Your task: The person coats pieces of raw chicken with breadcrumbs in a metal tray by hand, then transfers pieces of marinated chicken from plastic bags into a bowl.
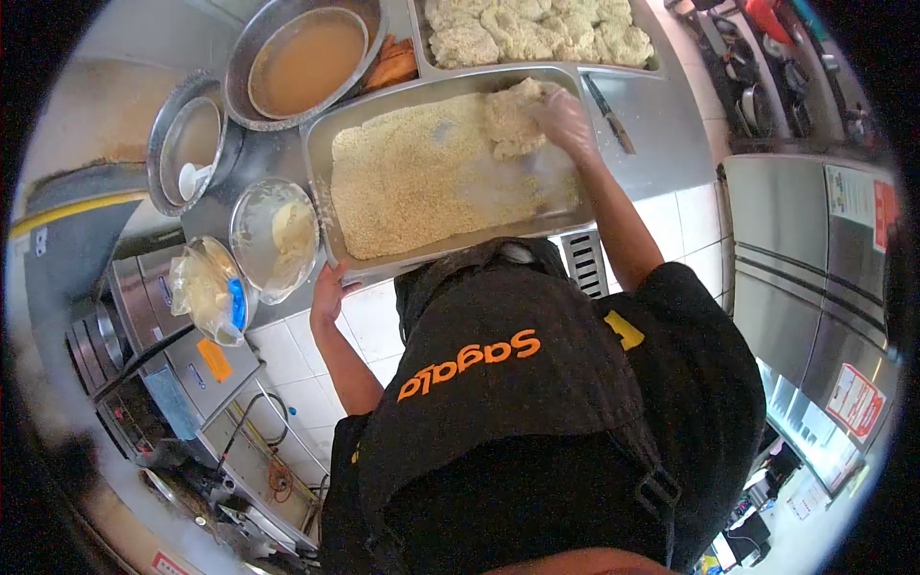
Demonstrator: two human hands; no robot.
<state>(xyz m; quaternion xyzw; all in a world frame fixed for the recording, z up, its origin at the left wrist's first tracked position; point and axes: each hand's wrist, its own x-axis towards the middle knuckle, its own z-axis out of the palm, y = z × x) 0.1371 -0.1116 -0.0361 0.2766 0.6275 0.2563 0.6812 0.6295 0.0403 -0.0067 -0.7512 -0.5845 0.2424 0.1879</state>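
Observation:
A large metal tray (314, 196) holds a layer of pale crumbs (402, 182). At its far right part, my right hand (561, 117), in a clear glove, is closed on a crumb-coated piece (513, 120). My left hand (329, 292) is at the tray's near left corner, touching or beside its rim; its fingers are partly spread and nothing shows in them. Beyond the tray stands a second metal tray (418, 36) with several coated pieces (537, 29).
Left of the tray are a bowl of brownish liquid (309, 62), a smaller bowl with a white scoop (192, 179), a bowl of pale powder (287, 230) and a bowl with plastic bags (206, 287). A knife (609, 113) lies on the right.

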